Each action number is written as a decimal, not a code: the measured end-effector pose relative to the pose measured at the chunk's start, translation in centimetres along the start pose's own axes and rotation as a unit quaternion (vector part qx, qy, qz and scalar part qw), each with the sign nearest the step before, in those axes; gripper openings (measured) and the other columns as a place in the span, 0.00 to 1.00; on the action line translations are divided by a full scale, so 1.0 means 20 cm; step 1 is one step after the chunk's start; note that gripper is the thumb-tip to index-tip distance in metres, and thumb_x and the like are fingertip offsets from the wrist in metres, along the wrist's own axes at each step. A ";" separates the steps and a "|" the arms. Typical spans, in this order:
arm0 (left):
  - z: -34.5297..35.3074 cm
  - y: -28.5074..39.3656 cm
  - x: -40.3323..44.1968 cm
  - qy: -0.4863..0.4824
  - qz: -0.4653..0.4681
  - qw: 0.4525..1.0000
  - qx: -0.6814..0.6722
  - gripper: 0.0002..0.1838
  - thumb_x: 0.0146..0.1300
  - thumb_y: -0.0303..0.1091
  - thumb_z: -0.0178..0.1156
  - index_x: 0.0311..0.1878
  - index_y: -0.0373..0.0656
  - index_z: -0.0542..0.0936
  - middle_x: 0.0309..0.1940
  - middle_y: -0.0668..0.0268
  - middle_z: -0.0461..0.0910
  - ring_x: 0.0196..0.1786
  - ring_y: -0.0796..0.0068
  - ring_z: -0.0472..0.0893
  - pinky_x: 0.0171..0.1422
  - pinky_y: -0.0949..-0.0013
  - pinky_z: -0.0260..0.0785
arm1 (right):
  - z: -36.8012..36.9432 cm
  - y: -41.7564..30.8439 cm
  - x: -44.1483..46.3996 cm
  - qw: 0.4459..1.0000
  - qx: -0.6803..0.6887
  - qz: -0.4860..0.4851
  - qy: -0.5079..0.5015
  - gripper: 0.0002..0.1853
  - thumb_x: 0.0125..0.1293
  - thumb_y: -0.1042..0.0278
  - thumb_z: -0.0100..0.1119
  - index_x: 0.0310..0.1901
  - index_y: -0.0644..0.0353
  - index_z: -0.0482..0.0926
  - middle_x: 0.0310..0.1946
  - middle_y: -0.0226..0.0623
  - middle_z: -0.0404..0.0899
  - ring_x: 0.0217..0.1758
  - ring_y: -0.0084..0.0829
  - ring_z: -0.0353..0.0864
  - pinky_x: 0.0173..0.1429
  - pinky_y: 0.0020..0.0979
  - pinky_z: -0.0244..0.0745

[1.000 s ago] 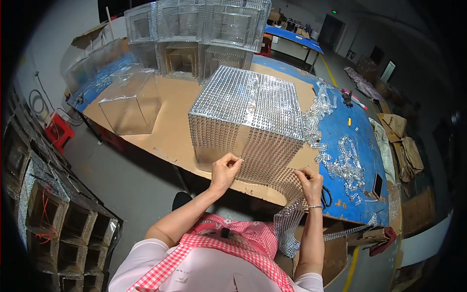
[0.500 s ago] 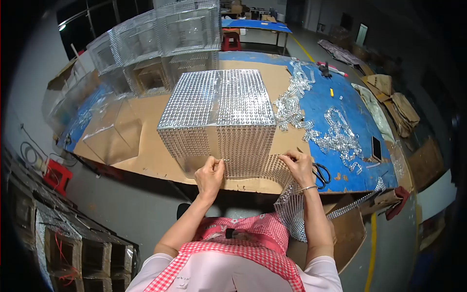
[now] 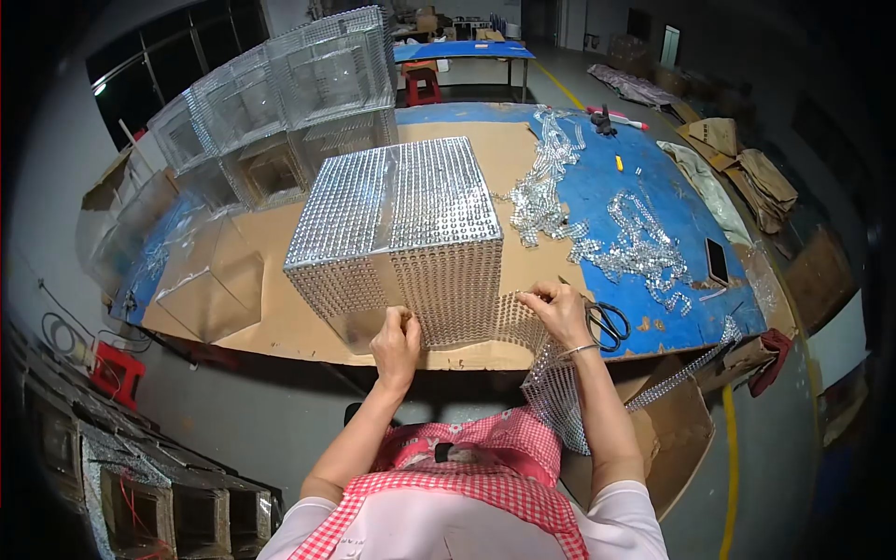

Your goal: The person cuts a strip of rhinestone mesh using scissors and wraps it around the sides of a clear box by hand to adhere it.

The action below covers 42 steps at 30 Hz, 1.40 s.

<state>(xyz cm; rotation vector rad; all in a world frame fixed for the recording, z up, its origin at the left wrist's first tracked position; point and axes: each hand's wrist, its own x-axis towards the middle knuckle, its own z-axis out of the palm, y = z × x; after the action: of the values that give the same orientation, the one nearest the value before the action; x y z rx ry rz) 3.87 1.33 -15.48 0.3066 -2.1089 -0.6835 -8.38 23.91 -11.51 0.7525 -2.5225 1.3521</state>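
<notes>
A large box (image 3: 397, 201) covered in silvery rhinestone mesh stands on the cardboard-topped table. Its front face has a bare patch at the lower left. My left hand (image 3: 397, 343) is closed at the lower front of the box, fingertips pinched against the mesh; what they pinch is too small to make out. My right hand (image 3: 557, 313) pinches the upper edge of a loose mesh sheet (image 3: 553, 397), which runs from the box's front right and hangs over the table edge. Black-handled scissors (image 3: 609, 327) lie right beside my right hand.
Stacked clear and rhinestone boxes (image 3: 280, 93) stand behind at the left, a clear box (image 3: 210, 294) in front of them. Rhinestone strips (image 3: 644, 247), a phone (image 3: 716, 261) and a yellow object (image 3: 619, 163) lie on the blue tabletop (image 3: 597, 187). An open carton (image 3: 672, 429) sits below.
The view has turned, so the box and table appear further left. Both hands keep their pinched pose at the box and the loose mesh.
</notes>
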 end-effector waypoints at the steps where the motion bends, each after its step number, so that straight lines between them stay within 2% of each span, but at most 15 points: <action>1: 0.00 -0.01 0.00 -0.005 0.024 1.000 0.005 0.05 0.55 0.25 0.56 0.35 0.42 0.70 0.24 0.60 0.76 0.26 0.58 0.78 0.28 0.61 0.70 | -0.01 -0.01 0.00 1.000 0.003 0.004 -0.003 0.13 0.50 0.58 0.64 0.27 0.61 0.82 0.16 0.40 0.77 0.18 0.32 0.76 0.26 0.30 0.67; 7: 0.01 0.00 0.01 -0.006 0.072 0.997 0.030 0.06 0.55 0.23 0.55 0.37 0.40 0.71 0.29 0.58 0.77 0.29 0.58 0.78 0.30 0.61 0.70 | -0.01 -0.02 0.01 1.000 -0.001 -0.002 0.004 0.14 0.50 0.57 0.64 0.26 0.61 0.82 0.16 0.40 0.77 0.20 0.34 0.76 0.26 0.32 0.68; 10: 0.01 0.00 -0.01 0.030 0.093 0.995 -0.012 0.05 0.56 0.22 0.54 0.36 0.39 0.72 0.29 0.58 0.76 0.27 0.62 0.78 0.28 0.69 0.69 | 0.01 0.00 0.03 1.000 0.004 -0.009 0.004 0.14 0.50 0.56 0.64 0.25 0.61 0.82 0.16 0.40 0.77 0.19 0.35 0.76 0.26 0.32 0.68; 13: 0.03 -0.07 -0.07 0.037 0.145 0.988 -0.045 0.11 0.52 0.20 0.54 0.40 0.40 0.72 0.34 0.60 0.76 0.34 0.59 0.77 0.36 0.63 0.69 | 0.01 0.00 0.03 1.000 0.004 -0.005 -0.004 0.14 0.50 0.56 0.64 0.26 0.60 0.82 0.16 0.40 0.76 0.19 0.35 0.76 0.26 0.32 0.68; 16: 0.01 0.00 -0.02 0.038 0.293 0.955 -0.013 0.18 0.50 0.23 0.55 0.48 0.41 0.73 0.40 0.63 0.77 0.43 0.62 0.76 0.49 0.58 0.65 | 0.02 -0.01 0.04 1.000 0.007 0.016 -0.011 0.14 0.51 0.56 0.64 0.27 0.60 0.82 0.15 0.41 0.76 0.18 0.34 0.76 0.26 0.32 0.67; 17: 0.03 0.01 -0.05 -0.014 0.320 0.943 0.088 0.25 0.55 0.34 0.57 0.58 0.45 0.70 0.53 0.66 0.73 0.58 0.67 0.70 0.64 0.51 0.50 | 0.03 0.00 0.04 1.000 0.016 0.011 -0.008 0.14 0.51 0.56 0.64 0.27 0.60 0.82 0.15 0.41 0.76 0.18 0.33 0.75 0.26 0.32 0.67; 20: 0.14 0.09 -0.02 -0.090 0.359 0.889 0.270 0.28 0.59 0.48 0.52 0.63 0.50 0.66 0.64 0.70 0.62 0.69 0.71 0.56 0.71 0.48 0.33 | 0.05 0.03 0.05 1.000 0.029 -0.003 -0.004 0.13 0.51 0.57 0.64 0.28 0.61 0.82 0.15 0.41 0.76 0.17 0.32 0.75 0.25 0.31 0.67; 23: 0.22 0.01 -0.02 -0.088 0.404 0.856 0.309 0.31 0.60 0.55 0.47 0.65 0.53 0.63 0.68 0.74 0.54 0.72 0.74 0.46 0.72 0.45 0.23 | 0.03 0.01 0.06 1.000 0.021 -0.008 -0.002 0.13 0.51 0.58 0.64 0.27 0.61 0.82 0.15 0.41 0.76 0.17 0.31 0.74 0.24 0.31 0.66; 26: 0.25 -0.03 -0.04 -0.113 0.441 0.838 0.300 0.32 0.61 0.55 0.46 0.66 0.52 0.61 0.69 0.74 0.53 0.73 0.74 0.46 0.72 0.45 0.21 | 0.03 0.01 0.06 1.000 0.017 -0.010 -0.003 0.13 0.51 0.59 0.64 0.27 0.61 0.82 0.15 0.41 0.75 0.17 0.31 0.74 0.24 0.30 0.66; 32: 0.31 0.07 -0.08 -0.174 0.441 0.849 0.233 0.34 0.61 0.56 0.44 0.67 0.50 0.58 0.69 0.74 0.52 0.72 0.75 0.46 0.72 0.47 0.20 | 0.06 0.02 0.07 0.999 0.036 -0.011 -0.002 0.13 0.52 0.60 0.63 0.27 0.63 0.82 0.14 0.41 0.74 0.15 0.28 0.71 0.23 0.29 0.64; 33: 0.33 0.08 -0.08 -0.159 0.438 0.857 0.220 0.35 0.60 0.57 0.45 0.67 0.49 0.58 0.69 0.74 0.52 0.72 0.76 0.47 0.73 0.50 0.22 | 0.05 0.00 0.07 0.999 0.036 -0.012 -0.002 0.13 0.52 0.60 0.63 0.27 0.63 0.81 0.13 0.41 0.74 0.15 0.27 0.70 0.23 0.29 0.64; 36: 0.29 0.01 -0.10 -0.212 0.464 0.833 0.214 0.37 0.58 0.59 0.46 0.66 0.47 0.58 0.69 0.73 0.52 0.72 0.76 0.48 0.74 0.54 0.29 | 0.05 0.01 0.07 0.999 0.038 -0.006 -0.006 0.12 0.52 0.61 0.63 0.27 0.64 0.81 0.12 0.39 0.73 0.15 0.25 0.70 0.22 0.28 0.63; 42: 0.14 -0.13 -0.19 -0.365 0.421 0.813 0.169 0.38 0.57 0.60 0.47 0.66 0.46 0.59 0.66 0.68 0.59 0.69 0.73 0.54 0.73 0.59 0.41 | 0.06 0.00 0.08 0.999 0.046 0.005 -0.011 0.11 0.51 0.63 0.65 0.25 0.65 0.81 0.11 0.35 0.72 0.15 0.21 0.69 0.22 0.26 0.62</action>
<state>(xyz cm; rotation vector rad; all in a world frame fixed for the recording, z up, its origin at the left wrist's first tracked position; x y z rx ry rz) 3.77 1.85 -20.79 -0.8178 -2.7347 0.1699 -9.58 22.38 -11.49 0.7785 -2.4983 1.4812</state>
